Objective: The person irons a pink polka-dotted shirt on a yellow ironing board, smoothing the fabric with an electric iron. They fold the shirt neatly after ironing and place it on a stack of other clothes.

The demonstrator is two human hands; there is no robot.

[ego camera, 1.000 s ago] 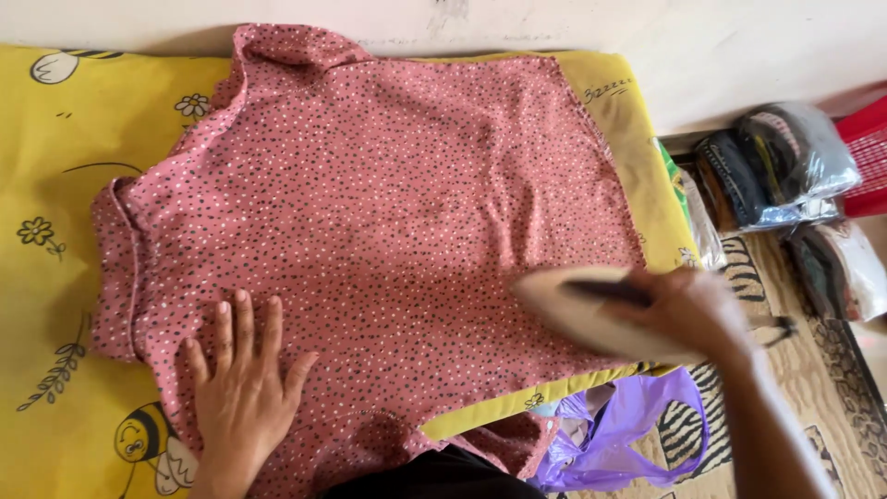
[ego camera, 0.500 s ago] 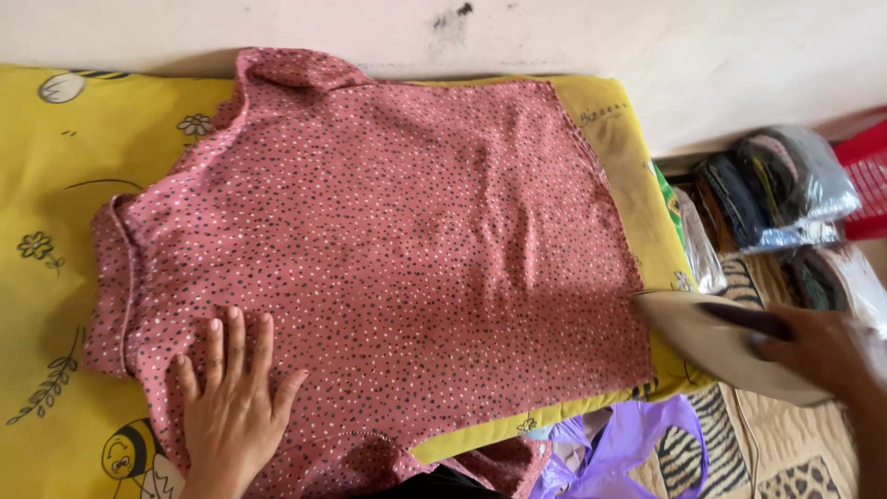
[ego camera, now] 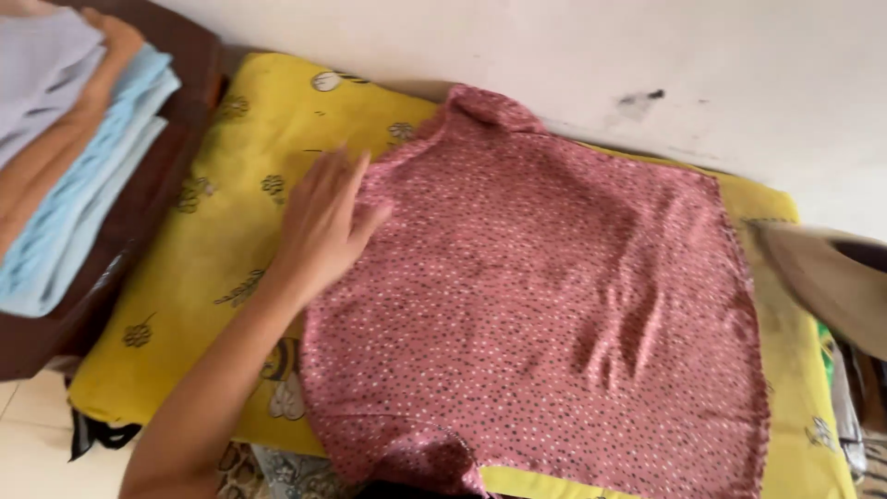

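Observation:
A pink shirt [ego camera: 554, 296] with small dots lies flat, collar toward the wall, on a yellow cloth [ego camera: 212, 249] printed with bees and flowers. My left hand [ego camera: 323, 226] rests flat, fingers spread, on the shirt's left sleeve and shoulder edge. It holds nothing. A clothes iron [ego camera: 827, 282] shows at the right edge, tilted with its beige soleplate facing me, just past the shirt's right side. My right hand is out of the picture.
A stack of folded clothes [ego camera: 65, 139] in lavender, orange and light blue sits on a brown surface [ego camera: 139, 231] at the left. A white wall [ego camera: 517, 55] runs behind the yellow cloth. Pale floor [ego camera: 37, 444] shows at the lower left.
My left hand moved from the shirt's lower part up to its left sleeve. The iron went further right to the picture's edge and my right hand left the view. The view swung left.

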